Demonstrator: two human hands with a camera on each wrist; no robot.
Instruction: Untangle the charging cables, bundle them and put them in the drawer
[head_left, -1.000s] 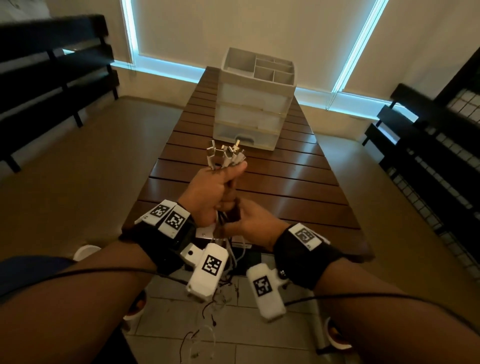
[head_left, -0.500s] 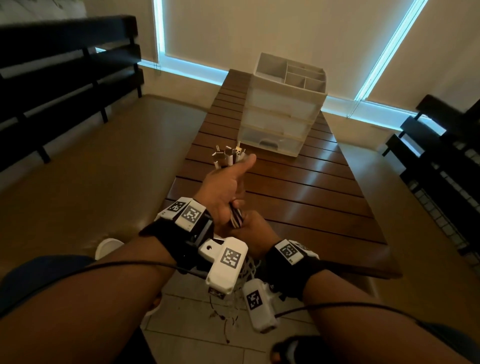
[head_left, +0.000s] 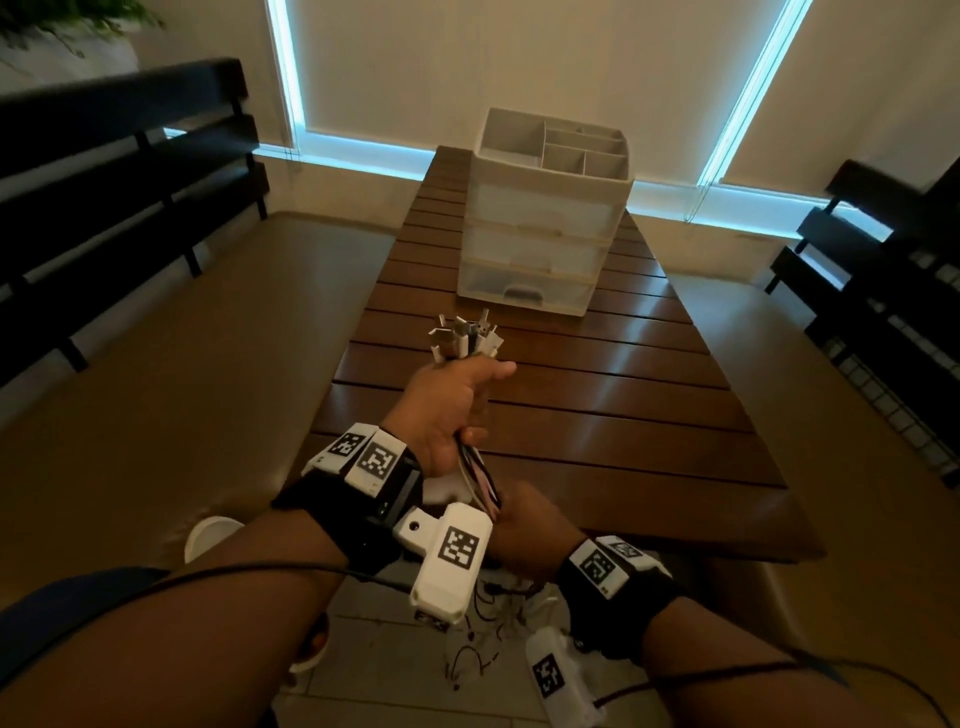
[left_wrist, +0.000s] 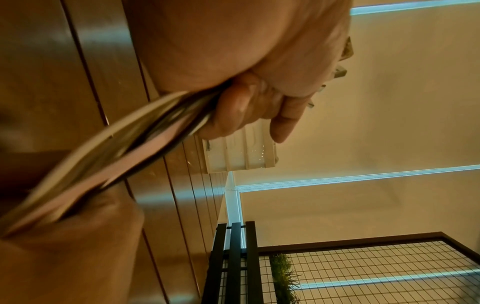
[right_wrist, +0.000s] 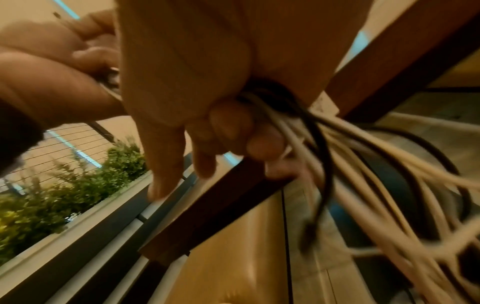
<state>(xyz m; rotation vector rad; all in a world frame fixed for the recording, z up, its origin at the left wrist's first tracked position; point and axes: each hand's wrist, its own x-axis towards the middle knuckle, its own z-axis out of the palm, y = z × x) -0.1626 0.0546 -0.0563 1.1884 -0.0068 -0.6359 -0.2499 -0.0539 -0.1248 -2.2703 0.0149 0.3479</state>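
Fingers (left_wrist: 241, 107) of the left hand (head_left: 447, 410) are curled tight round the charging cables (head_left: 475, 467), so that the plug ends (head_left: 465, 335) stick up in a cluster out of the top of the fist, on the near side of the drawer unit (head_left: 545, 228). Below that fist the cables run down as a taut bunch of white, black and pinkish strands into the right hand (head_left: 524, 525), which sits lower and nearer the person, at the worktop's near edge. In the right wrist view the right hand's fingers (right_wrist: 233, 131) are bent round the same bunch and grip it, while the loose lengths (right_wrist: 376, 185) fan out past the palm and hang below the worktop's edge — blurred, so how many there are cannot be told. Both hands are held in the air, well short of the drawer unit. That white plastic unit stands on the slatted wooden worktop (head_left: 623, 395), with three drawers, all pushed in, and an open divided tray (head_left: 550, 145) on top; the lowest drawer (head_left: 524, 296) shows a handle at its front. To the left of the drawer unit runs a dark slatted bench back (head_left: 119, 171), and to its right another dark frame (head_left: 883, 270).
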